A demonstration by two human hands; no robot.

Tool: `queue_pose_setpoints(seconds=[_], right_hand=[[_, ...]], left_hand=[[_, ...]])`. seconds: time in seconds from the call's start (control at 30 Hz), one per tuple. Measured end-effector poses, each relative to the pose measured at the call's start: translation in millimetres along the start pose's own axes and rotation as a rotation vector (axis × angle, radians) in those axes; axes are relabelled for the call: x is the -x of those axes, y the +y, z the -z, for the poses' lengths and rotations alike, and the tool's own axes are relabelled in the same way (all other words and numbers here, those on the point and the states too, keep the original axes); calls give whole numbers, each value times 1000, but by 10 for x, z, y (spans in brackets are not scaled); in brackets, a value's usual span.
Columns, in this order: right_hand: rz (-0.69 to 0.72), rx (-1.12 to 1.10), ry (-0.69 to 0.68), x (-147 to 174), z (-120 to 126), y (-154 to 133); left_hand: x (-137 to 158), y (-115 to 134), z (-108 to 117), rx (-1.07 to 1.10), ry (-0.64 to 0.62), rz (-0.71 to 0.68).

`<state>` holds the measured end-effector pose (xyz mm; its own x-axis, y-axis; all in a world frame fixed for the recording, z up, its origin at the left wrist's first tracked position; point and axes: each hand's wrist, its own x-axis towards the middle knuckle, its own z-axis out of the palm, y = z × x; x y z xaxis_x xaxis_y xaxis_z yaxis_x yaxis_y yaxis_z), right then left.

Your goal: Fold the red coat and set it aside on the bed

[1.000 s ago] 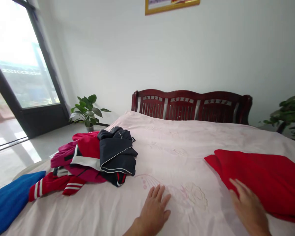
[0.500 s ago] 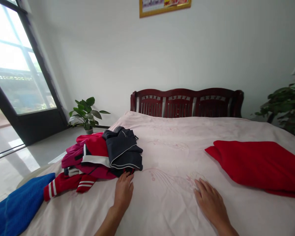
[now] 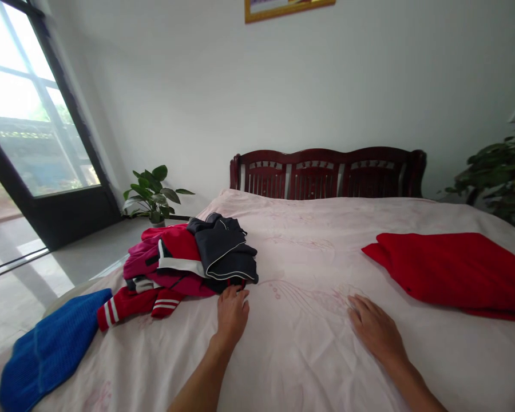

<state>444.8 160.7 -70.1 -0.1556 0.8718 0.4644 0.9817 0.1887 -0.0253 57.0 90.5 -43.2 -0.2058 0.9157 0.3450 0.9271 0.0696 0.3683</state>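
A heap of folded clothes (image 3: 182, 252) lies left of centre on the bed, with red, magenta and white parts and a dark navy garment (image 3: 225, 246) with white piping on top. My left hand (image 3: 233, 313) rests at the heap's near right edge, fingertips touching or very close to a dark part with red trim. Its fingers reach forward, thumb apart, with no cloth visibly gripped. My right hand (image 3: 376, 331) lies flat and empty on the bedsheet, fingers stretched out. Beyond it to the right is a folded red cloth (image 3: 450, 274), not touched.
A pale pink floral bedsheet (image 3: 300, 355) covers the bed. A blue knitted garment (image 3: 55, 346) lies at the left, beside a red striped sleeve (image 3: 129, 306). Behind are a dark wooden headboard (image 3: 317, 171) and a potted plant (image 3: 154, 191). More foliage (image 3: 502, 177) stands at right.
The view has shifted slightly, so the bed and clothes appear higher and farther right. Both hands keep nearly the same places relative to the clothes and sheet.
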Motion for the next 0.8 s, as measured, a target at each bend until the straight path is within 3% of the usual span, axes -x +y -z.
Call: queue_pose_setpoints(seconds=[0.37, 0.8], right_hand=[[-31, 3, -22, -15, 114, -78], [-32, -7, -2, -11, 82, -77]], left_hand=[[26, 13, -12, -11, 8, -17], [20, -30, -57, -17, 20, -40]])
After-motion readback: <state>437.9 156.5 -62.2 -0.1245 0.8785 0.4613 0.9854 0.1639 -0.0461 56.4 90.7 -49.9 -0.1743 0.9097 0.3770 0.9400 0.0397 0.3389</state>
